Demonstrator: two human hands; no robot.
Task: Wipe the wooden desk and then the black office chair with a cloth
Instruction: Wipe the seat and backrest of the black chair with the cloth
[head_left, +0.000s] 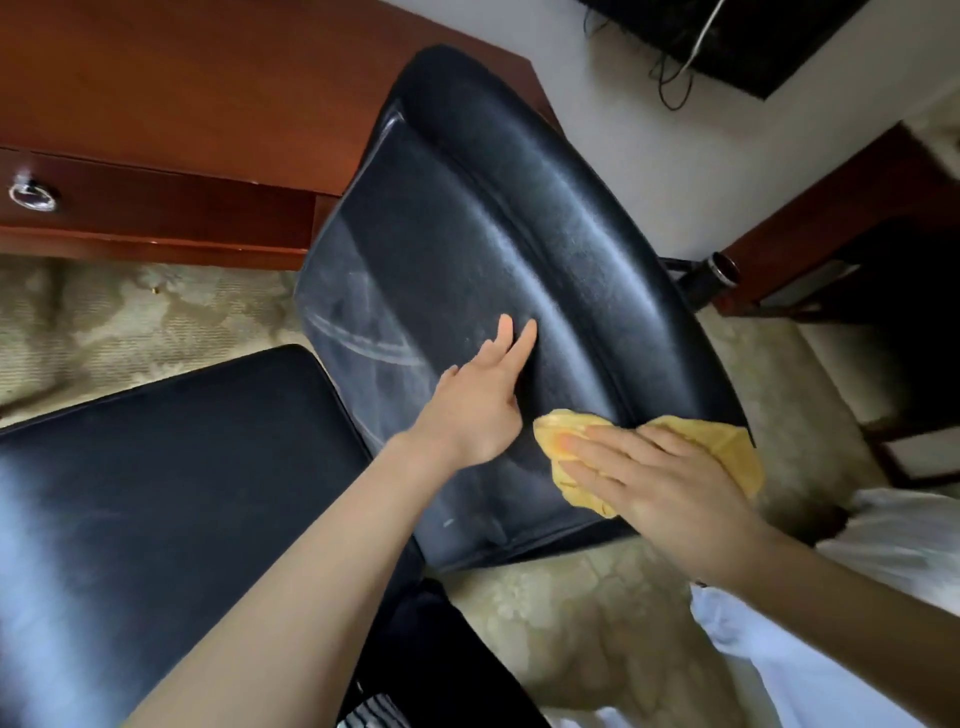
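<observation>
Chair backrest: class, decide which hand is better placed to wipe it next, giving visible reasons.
Right. The right hand presses flat on the yellow cloth against the backrest; the left hand is bare, only resting its fingers on the backrest.

Underfoot, beige carpet (597, 623) with a pale leafy pattern, lit softly and evenly. Behind, a plain whitish wall (649, 156), with a black flat panel (753, 47) at the upper right, thin dark cables (670, 83) dangling from it and one white cord (704, 36) crossing it. At the right edge, a reddish-brown wooden furniture piece (810, 208) standing on the carpet against that wall.
</observation>
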